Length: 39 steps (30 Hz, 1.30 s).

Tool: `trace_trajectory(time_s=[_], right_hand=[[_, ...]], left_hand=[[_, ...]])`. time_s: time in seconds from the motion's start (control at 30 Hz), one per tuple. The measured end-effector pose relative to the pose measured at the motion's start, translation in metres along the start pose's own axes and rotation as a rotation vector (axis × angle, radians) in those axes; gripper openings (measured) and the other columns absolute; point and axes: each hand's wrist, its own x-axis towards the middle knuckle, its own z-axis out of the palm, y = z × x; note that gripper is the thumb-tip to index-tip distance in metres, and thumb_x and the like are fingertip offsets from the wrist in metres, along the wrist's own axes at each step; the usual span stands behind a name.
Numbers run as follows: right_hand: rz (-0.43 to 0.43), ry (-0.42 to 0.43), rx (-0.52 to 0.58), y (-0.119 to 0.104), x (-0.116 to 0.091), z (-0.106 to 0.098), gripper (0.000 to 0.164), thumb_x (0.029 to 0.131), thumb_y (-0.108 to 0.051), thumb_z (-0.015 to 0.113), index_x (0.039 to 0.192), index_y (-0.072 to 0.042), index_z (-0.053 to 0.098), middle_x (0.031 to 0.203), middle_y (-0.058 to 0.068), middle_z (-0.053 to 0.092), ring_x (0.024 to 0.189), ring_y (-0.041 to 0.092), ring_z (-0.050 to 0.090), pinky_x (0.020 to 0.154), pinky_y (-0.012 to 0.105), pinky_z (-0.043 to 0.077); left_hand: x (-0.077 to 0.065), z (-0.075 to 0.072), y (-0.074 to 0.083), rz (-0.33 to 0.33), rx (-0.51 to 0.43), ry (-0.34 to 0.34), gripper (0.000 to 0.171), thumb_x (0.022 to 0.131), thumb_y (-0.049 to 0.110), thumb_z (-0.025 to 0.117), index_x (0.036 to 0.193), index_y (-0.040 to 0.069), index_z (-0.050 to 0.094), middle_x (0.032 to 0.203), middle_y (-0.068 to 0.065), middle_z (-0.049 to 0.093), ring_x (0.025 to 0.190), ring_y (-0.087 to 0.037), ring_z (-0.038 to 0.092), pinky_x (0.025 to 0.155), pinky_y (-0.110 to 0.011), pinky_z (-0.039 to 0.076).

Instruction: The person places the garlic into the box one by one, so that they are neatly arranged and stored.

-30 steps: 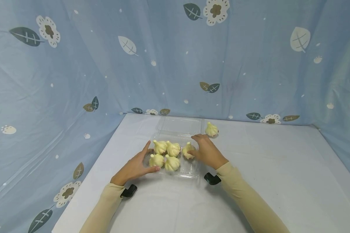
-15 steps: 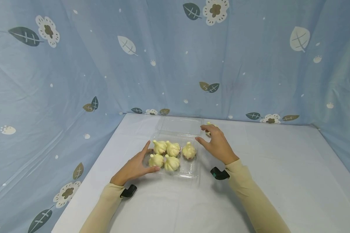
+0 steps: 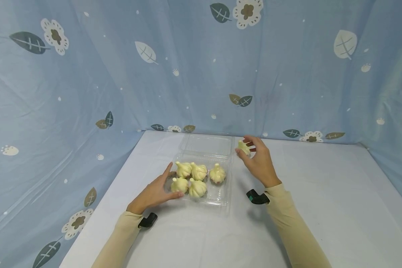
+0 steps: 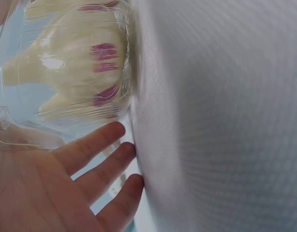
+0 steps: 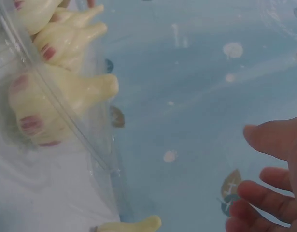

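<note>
A clear plastic box lies with several pale garlic bulbs in it, two rows at its left and one bulb apart at the right. My left hand rests at the box's left side, thumb and fingers spread; the left wrist view shows straight fingers beside the clear wall. One garlic bulb stands outside, behind the box's right corner. Around it, apart from its surface, hovers my right hand. In the right wrist view, that bulb's stem shows below, clear of the spread fingers.
The box's clear lid is folded back flat behind it, towards the curtain. A white cloth covers the table. Blue patterned curtain encloses the back and sides.
My right hand has let go of the garlic bulb at the box's right and moved right and back to the loose bulb. The left hand has stayed in place.
</note>
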Motion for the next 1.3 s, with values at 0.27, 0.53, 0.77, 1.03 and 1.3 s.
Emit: trace_trajectory(time_s=[0.27, 0.53, 0.77, 1.03, 1.3], right_hand=[[0.006, 0.048, 0.001, 0.01, 0.004, -0.003, 0.049, 0.093, -0.016, 0.078, 0.136, 0.002, 0.06, 0.128, 0.023, 0.063, 0.114, 0.04, 0.061, 0.096, 0.056, 0.052], [0.061, 0.053, 0.026, 0.027, 0.006, -0.003, 0.053, 0.094, -0.016, 0.077, 0.14, 0.001, 0.057, 0.132, 0.024, 0.06, 0.121, 0.043, 0.058, 0.099, 0.058, 0.051], [0.115, 0.063, 0.04, 0.039, 0.006, -0.002, 0.056, 0.095, -0.018, 0.077, 0.143, -0.001, 0.056, 0.134, 0.023, 0.06, 0.123, 0.043, 0.058, 0.1, 0.057, 0.05], [0.159, 0.07, 0.055, 0.047, 0.005, -0.003, 0.057, 0.095, -0.02, 0.077, 0.144, -0.001, 0.055, 0.135, 0.023, 0.06, 0.125, 0.041, 0.058, 0.1, 0.052, 0.049], [0.208, 0.055, 0.049, 0.056, 0.006, -0.001, 0.058, 0.096, -0.02, 0.076, 0.145, 0.001, 0.054, 0.136, 0.024, 0.059, 0.126, 0.042, 0.056, 0.102, 0.054, 0.05]], left_hand=[[0.0, -0.001, 0.002, -0.006, 0.003, -0.004, 0.125, 0.083, 0.071, 0.074, 0.168, 0.021, -0.003, 0.163, -0.006, 0.046, 0.153, -0.037, 0.038, 0.12, -0.064, 0.035], [-0.001, 0.0, 0.003, -0.004, 0.005, -0.001, 0.124, 0.084, 0.066, 0.075, 0.168, 0.017, -0.002, 0.162, -0.008, 0.046, 0.153, -0.039, 0.038, 0.119, -0.065, 0.035], [0.0, 0.001, 0.001, 0.003, 0.008, 0.004, 0.124, 0.084, 0.069, 0.074, 0.168, 0.019, -0.001, 0.162, -0.007, 0.047, 0.153, -0.038, 0.038, 0.119, -0.065, 0.035], [0.001, 0.001, 0.001, 0.005, 0.014, 0.01, 0.123, 0.084, 0.069, 0.074, 0.169, 0.02, -0.001, 0.162, -0.005, 0.047, 0.153, -0.037, 0.038, 0.119, -0.065, 0.036], [-0.001, 0.001, 0.002, -0.001, 0.01, 0.004, 0.123, 0.084, 0.068, 0.074, 0.168, 0.021, -0.002, 0.162, -0.005, 0.047, 0.153, -0.038, 0.038, 0.118, -0.066, 0.035]])
